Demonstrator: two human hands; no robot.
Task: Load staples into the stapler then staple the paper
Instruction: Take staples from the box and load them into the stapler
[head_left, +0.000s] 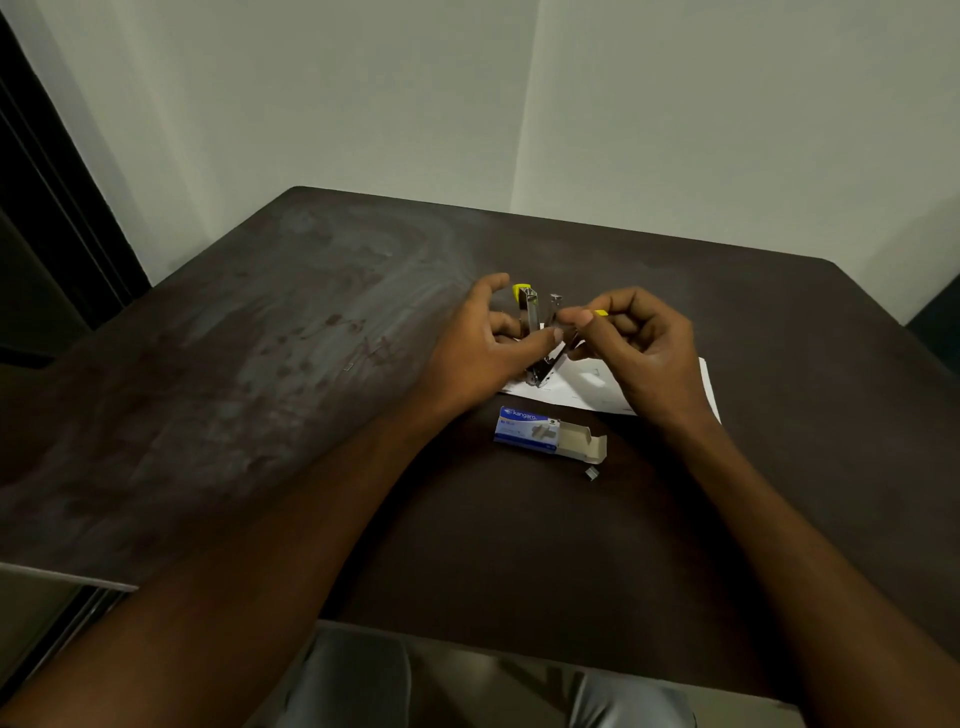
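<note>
Stapler (537, 332) hinged open, gripped by left hand (483, 353); right hand (636, 353) pinches its yellow end; box (540, 435) reads "kangaro".

Staple box (540, 434) lies on table (260, 364), before paper (587, 387).

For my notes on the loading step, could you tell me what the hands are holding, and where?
Both hold the opened stapler: left hand around its lower body, right hand pinching the yellow-tipped arm.

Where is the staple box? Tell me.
In the head view, the blue staple box lies open on the dark table, just nearer than the white paper, between the forearms.
</note>
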